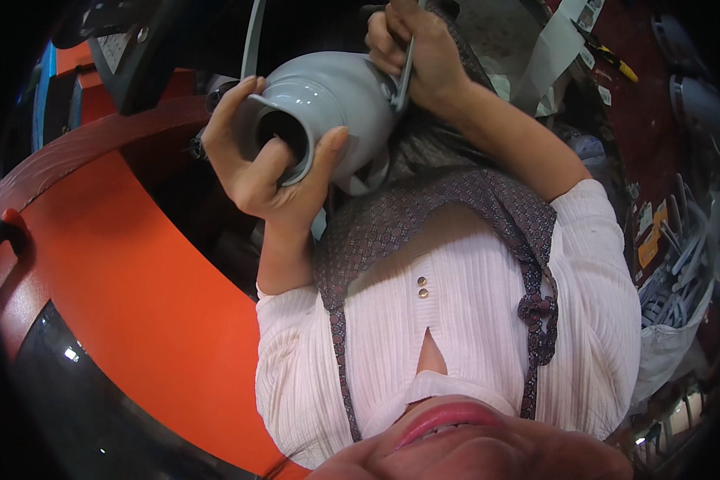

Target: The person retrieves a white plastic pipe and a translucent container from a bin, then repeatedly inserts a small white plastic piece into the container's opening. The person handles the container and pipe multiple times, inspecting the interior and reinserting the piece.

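A glossy grey plastic jug (352,88) with a round body lies tilted in front of my apron, its wide open mouth turned toward me. My left hand (272,172) grips it at the rim, with one or more fingers bent into the dark opening and the thumb along the outside. My right hand (428,56) is closed round the jug's thin grey handle (406,76), close to where it joins the body. Another grey strip (253,40) rises behind the mouth; whether it belongs to the same handle I cannot tell. A loop-like part shows under the body.
To the left stands a large orange panel (176,320) with a curved red edge, and black machine parts (136,56) above it. At the right are a bag (672,344) with grey plastic strips (680,272), a yellow-and-black tool (620,64) and hanging white paper (548,56).
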Demonstrator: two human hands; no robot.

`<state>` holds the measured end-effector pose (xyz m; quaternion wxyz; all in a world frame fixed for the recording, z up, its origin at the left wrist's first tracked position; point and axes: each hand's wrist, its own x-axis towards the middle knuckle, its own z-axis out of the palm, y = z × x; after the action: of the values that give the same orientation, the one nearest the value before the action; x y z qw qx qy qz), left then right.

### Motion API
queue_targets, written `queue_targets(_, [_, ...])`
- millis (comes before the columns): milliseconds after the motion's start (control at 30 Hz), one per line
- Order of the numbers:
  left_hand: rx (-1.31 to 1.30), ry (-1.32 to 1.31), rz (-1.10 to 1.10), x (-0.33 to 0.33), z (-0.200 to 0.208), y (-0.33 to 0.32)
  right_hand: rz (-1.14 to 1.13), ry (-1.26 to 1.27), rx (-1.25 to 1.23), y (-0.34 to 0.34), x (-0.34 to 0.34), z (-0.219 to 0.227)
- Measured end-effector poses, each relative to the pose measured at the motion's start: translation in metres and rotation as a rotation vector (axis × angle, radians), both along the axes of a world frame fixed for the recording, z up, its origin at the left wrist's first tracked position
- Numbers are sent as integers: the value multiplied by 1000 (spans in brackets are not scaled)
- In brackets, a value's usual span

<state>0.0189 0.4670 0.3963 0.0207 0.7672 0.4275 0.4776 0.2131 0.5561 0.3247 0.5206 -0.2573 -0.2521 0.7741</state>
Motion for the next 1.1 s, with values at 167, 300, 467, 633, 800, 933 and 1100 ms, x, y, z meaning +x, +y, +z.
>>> queue_targets(167, [-13, -91, -20, 15, -2, -8, -154, 113, -43, -14, 5, 14])
queue_targets(300, [-33, -76, -21, 20, -1, -9, -201, 92, -46, -11, 9, 21])
queue_targets(467, [-22, 41, -115, 29, -6, -14, -168, -309, -113, -17, 0, 7])
queue_targets(633, [38, -42, -355, 37, -24, -23, 161, -614, 358, -22, 9, 9])
queue_targets(800, [47, -349, -11, -7, -38, 6, 140, -488, 254, -11, 11, 15])
queue_targets(933, [-948, -1067, -79, -21, -55, 24, 164, -800, 254, 4, 9, 23])
queue_targets(1100, [-845, -1528, -384, -11, -74, 44, -61, -742, 953, -24, 16, 57])
